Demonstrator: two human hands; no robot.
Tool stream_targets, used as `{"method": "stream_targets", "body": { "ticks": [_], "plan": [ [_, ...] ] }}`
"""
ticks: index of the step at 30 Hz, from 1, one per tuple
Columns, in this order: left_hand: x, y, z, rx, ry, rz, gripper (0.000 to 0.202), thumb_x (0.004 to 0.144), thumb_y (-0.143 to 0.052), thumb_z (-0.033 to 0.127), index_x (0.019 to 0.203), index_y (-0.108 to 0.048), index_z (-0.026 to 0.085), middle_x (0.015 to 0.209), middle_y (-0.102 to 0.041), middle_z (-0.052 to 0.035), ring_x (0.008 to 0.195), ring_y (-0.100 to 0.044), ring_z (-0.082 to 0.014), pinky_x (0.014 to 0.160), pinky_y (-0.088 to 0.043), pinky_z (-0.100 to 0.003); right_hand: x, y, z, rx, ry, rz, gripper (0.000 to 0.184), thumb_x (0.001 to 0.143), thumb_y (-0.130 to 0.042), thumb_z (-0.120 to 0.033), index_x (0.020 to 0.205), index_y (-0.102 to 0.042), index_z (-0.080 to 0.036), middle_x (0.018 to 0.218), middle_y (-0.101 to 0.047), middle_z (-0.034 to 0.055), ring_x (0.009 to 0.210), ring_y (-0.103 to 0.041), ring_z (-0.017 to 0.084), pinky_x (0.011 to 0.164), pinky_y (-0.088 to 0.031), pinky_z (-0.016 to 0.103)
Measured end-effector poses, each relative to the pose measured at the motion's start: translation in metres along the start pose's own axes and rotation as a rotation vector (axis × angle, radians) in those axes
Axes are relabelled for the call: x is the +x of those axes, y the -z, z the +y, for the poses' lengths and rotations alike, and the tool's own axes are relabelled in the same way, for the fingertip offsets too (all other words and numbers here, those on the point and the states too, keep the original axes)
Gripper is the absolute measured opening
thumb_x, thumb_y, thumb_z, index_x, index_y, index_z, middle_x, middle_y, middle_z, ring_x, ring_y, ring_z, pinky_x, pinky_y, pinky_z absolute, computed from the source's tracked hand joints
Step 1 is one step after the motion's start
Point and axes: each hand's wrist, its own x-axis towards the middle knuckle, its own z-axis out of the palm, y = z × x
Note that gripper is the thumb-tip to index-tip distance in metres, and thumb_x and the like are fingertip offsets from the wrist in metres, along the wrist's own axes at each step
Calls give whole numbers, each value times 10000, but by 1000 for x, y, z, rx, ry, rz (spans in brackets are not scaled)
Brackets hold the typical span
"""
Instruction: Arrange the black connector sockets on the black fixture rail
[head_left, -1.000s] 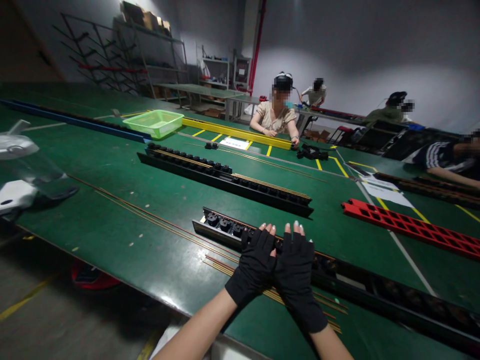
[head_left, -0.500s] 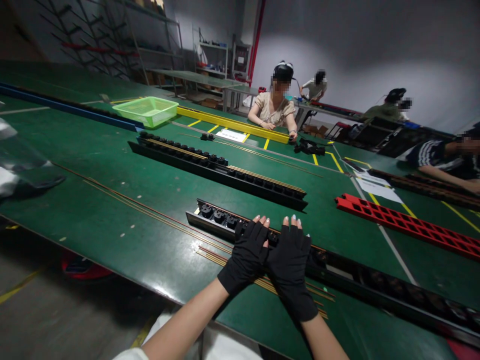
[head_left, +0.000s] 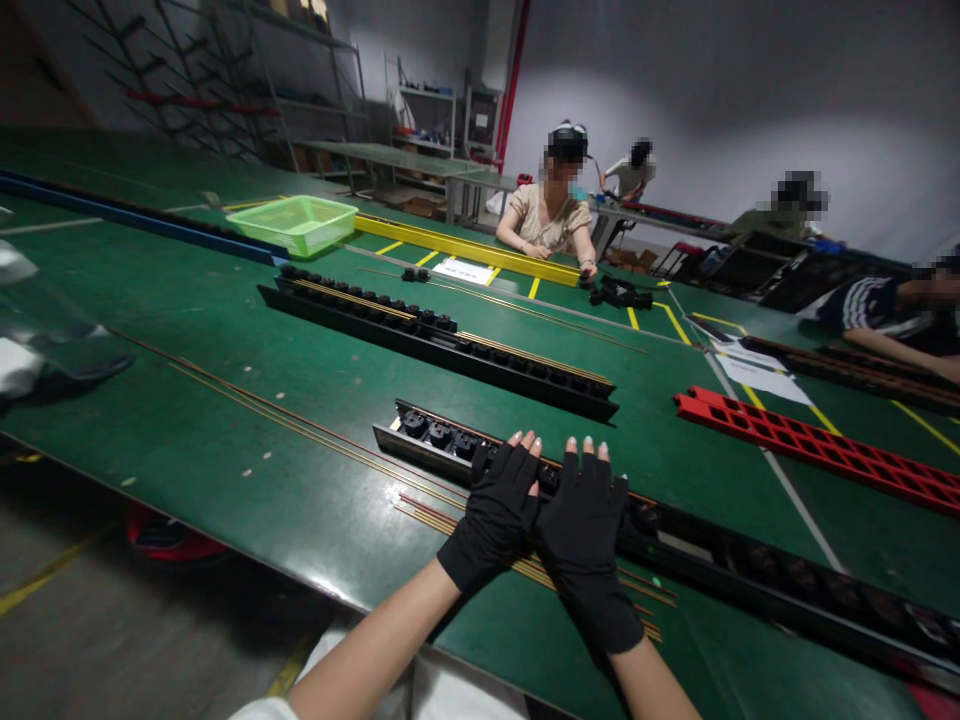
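At the bottom of my view, two forearms (head_left: pixel 375 645) converge above thin rods (head_left: pixel 431 518) on the green surface (head_left: pixel 337 545). Beyond, I have the left hand (head_left: pixel 501 505) and right hand (head_left: pixel 583 530) side by side, palms down, fingers extended and barely parted, across the near black rail (head_left: pixel 424 457). They hide part of it, so I can't see what's beneath the palms; its right end is cut off, its insides there too dark to read. Farther back lie a second rail (head_left: pixel 420 338) and a green basket (head_left: pixel 322 242).
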Motion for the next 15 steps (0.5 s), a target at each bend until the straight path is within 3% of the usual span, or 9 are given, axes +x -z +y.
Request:
{"method": "stream_targets", "body": {
  "ticks": [3,11,15],
  "plan": [
    [0,0,0,-4,3,0,548,925,-378,188,1469,-329,144,1476,-442,-86,1407,-324,-211,1187,-83,-435,1,3,-1,-23,-45,-1,715,854,-455,-378,1467,-297,-45,1503,-295,277,1409,-218,416,1046,-207,675],
    [-2,-2,-2,-3,16,-36,537,943,-367,205,1474,-321,145,1492,-415,-92,1421,-298,-217,1187,-90,-447,-1,-3,6,-38,-10,-46,665,846,-464,-398,1409,-403,-49,1385,-455,288,1331,-354,407,1023,-242,675],
    [-2,-4,-1,16,10,-24,545,940,-375,207,1478,-313,147,1494,-414,-85,1422,-294,-212,1189,-91,-437,4,9,1,-35,-42,-26,733,847,-469,-426,1460,-316,-53,1495,-303,284,1400,-242,400,1053,-228,650]
  ]
}}
